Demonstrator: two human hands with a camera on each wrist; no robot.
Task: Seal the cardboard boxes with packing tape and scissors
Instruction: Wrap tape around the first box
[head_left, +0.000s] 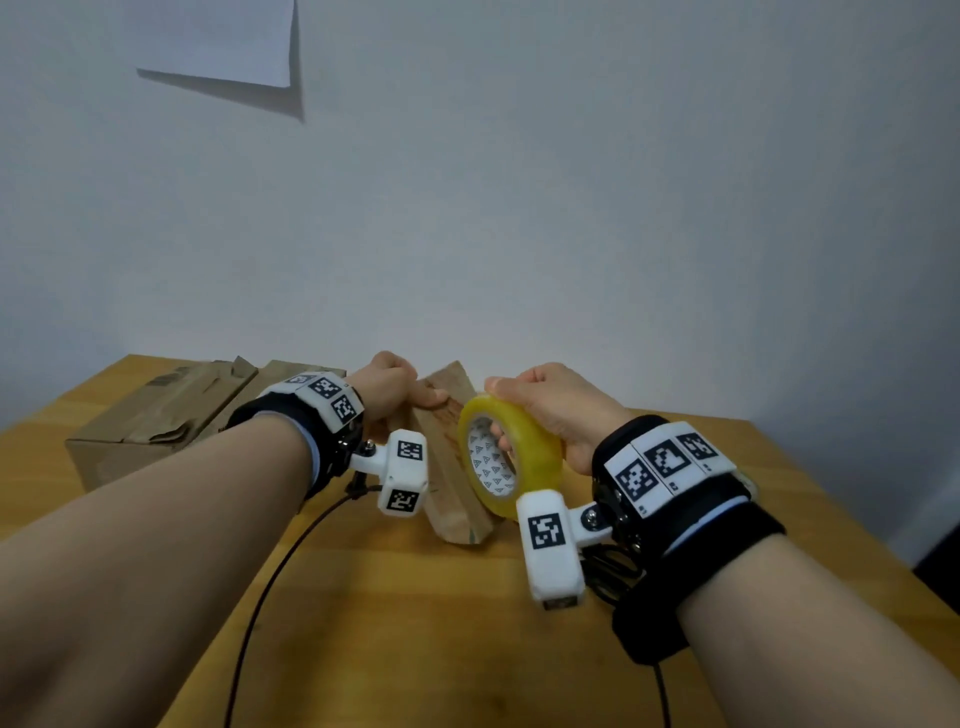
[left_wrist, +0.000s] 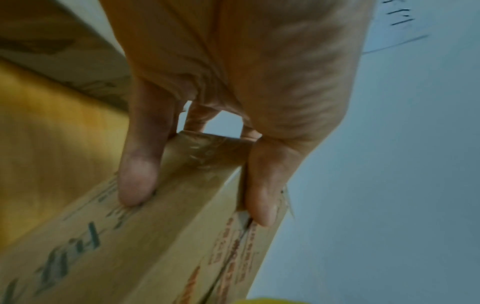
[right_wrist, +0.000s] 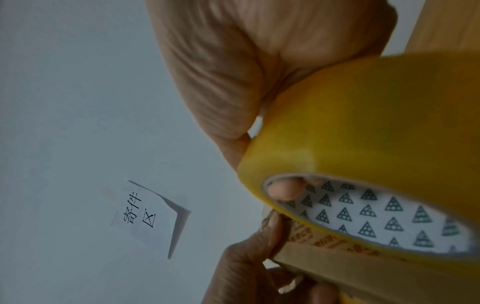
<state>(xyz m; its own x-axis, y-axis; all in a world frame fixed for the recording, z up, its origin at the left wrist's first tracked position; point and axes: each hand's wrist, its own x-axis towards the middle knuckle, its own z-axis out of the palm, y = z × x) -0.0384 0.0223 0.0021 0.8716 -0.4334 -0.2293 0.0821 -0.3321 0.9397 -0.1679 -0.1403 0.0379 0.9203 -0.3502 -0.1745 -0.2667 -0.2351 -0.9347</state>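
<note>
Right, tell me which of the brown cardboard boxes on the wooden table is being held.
The narrow brown cardboard box tilted up at centre: the left hand grips its top end beside the yellow tape roll. The crumpled, wider box lies untouched at left.

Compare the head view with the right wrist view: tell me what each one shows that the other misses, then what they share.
Only the head view shows the wooden table, a second cardboard box lying at the far left, the black scissors under the right wrist, and both wrist bands.

Only the right wrist view shows the printed characters on the paper sheet on the wall, and a fingertip inside the roll's core.

Both show the right hand gripping the yellow tape roll, and the left hand pinching the tilted narrow box.
</note>
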